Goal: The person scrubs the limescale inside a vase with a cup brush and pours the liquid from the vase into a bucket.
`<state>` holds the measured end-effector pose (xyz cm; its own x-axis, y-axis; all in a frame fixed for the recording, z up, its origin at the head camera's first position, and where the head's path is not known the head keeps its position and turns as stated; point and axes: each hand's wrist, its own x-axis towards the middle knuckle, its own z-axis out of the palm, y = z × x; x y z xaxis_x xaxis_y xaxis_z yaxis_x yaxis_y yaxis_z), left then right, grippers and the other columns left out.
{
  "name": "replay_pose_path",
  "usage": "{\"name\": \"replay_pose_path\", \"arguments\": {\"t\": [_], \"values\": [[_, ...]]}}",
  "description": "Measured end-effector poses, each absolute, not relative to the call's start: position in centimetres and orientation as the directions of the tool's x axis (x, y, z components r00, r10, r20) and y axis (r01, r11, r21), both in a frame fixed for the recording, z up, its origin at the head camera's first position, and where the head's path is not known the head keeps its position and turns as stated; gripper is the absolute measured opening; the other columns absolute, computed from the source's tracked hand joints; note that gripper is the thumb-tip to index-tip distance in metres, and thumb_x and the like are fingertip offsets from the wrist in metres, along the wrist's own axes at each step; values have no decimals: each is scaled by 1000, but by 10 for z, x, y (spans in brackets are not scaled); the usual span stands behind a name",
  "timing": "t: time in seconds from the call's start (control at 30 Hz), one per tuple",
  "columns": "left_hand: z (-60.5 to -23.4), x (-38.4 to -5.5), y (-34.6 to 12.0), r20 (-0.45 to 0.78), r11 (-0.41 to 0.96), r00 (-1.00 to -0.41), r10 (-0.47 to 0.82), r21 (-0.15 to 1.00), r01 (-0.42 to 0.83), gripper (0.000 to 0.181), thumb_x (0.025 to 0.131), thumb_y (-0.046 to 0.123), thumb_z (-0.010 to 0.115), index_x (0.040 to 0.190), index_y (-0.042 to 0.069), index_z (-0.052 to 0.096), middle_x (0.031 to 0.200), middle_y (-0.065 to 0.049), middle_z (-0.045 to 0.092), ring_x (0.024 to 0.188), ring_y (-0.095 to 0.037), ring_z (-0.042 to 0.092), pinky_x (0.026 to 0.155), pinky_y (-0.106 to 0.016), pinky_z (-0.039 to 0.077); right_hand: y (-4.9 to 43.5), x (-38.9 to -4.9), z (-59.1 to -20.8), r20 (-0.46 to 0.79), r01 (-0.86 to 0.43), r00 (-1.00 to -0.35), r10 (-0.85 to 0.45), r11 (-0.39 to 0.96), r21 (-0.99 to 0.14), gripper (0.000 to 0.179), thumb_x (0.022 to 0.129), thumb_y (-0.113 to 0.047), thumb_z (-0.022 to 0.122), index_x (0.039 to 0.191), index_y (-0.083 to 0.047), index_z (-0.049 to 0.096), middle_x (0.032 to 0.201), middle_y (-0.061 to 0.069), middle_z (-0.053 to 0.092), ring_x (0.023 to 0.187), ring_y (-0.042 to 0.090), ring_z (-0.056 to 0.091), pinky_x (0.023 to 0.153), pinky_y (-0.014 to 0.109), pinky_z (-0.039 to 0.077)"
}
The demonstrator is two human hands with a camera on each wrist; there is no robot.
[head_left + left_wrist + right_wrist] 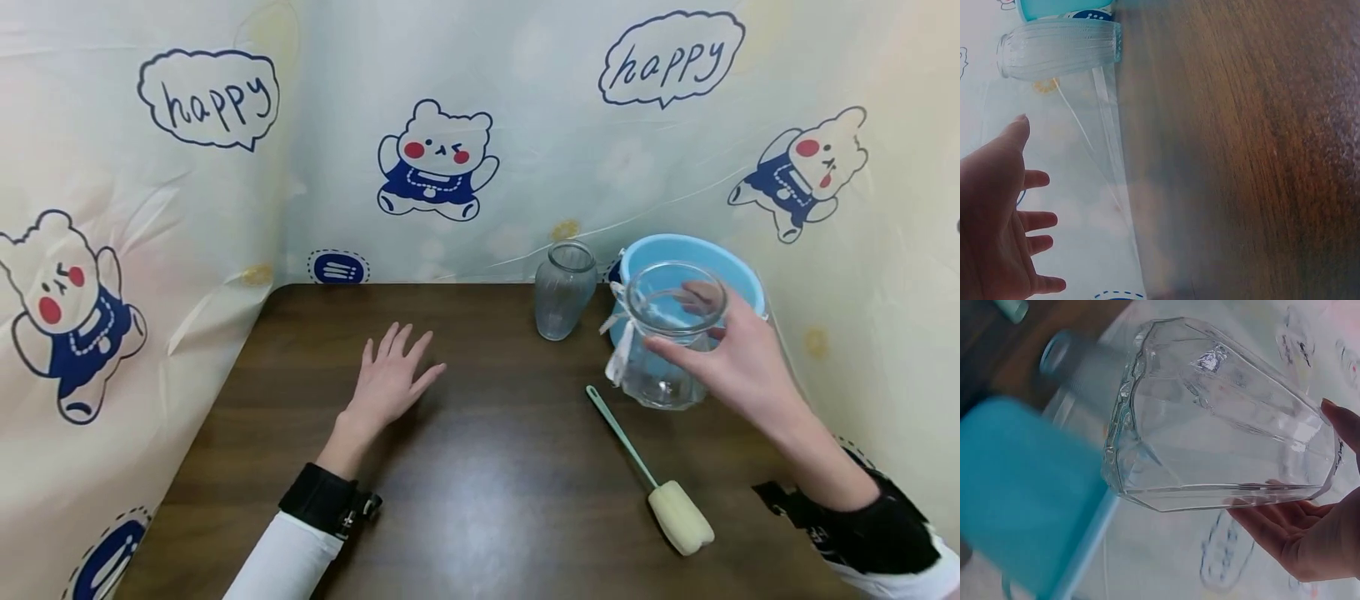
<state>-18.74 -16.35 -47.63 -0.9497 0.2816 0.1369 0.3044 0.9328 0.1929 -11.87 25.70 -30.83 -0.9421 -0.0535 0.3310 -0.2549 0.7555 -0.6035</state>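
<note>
My right hand [742, 358] grips a clear glass vase [663, 379] near its neck, thumb on one side and fingers on the other. The vase is faceted toward its base, and a white ribbon [619, 360] hangs at its neck. It overlaps a light blue bucket [693, 243] in the head view; the right wrist view shows its thick base [1124, 425] above the bucket's level. My left hand [390, 385] is spread flat, fingers apart, low over the table and holding nothing. A ribbed glass vase [561, 300] stands upright at the back edge, left of the bucket.
A sponge brush [681, 518] with a thin green handle [621, 435] lies on the dark wooden table [487, 500], in front of the held vase. Around the table's back and sides hangs a pale curtain [540, 183] printed with bears and speech bubbles.
</note>
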Motion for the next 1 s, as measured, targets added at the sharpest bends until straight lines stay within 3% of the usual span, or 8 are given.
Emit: {"name": "replay_pose_path", "arguments": {"t": [0.07, 0.27, 0.47, 1.0], "values": [[-475, -190, -161, 140, 933, -949, 281, 193, 305, 74, 95, 67, 35, 153, 21, 35, 158, -18, 26, 145, -35, 10, 111, -69, 12, 243, -124, -311, 309, -259, -949, -66, 723, -640, 85, 73, -43, 81, 140, -5, 46, 130, 19, 58, 114, 32, 52, 85, 58, 47], [-474, -190, -159, 130, 936, -953, 275, 189, 296, 74, 95, 67, 36, 153, 21, 36, 158, -18, 26, 146, -34, 9, 110, -68, 14, 202, -148, -331, 294, -295, -950, -107, 619, -728, 81, 71, -44, 83, 136, -8, 50, 127, 12, 61, 113, 23, 54, 88, 51, 50], [-474, -190, -159, 141, 938, -951, 275, 180, 298, 73, 95, 66, 36, 152, 19, 38, 157, -18, 27, 145, -35, 10, 111, -68, 13, 163, -170, -352, 247, -253, -965, -86, 547, -798, 87, 68, -57, 79, 138, -15, 48, 130, 5, 59, 114, 19, 54, 90, 47, 50], [-473, -185, -166, 147, 942, -954, 260, 179, 284, 72, 95, 65, 39, 148, 17, 44, 155, -19, 30, 144, -36, 14, 110, -69, 15, 91, -240, -403, 205, -172, -979, -1, 545, -821, 89, 70, -54, 79, 138, -8, 45, 131, 11, 57, 117, 23, 52, 96, 46, 47]]}}
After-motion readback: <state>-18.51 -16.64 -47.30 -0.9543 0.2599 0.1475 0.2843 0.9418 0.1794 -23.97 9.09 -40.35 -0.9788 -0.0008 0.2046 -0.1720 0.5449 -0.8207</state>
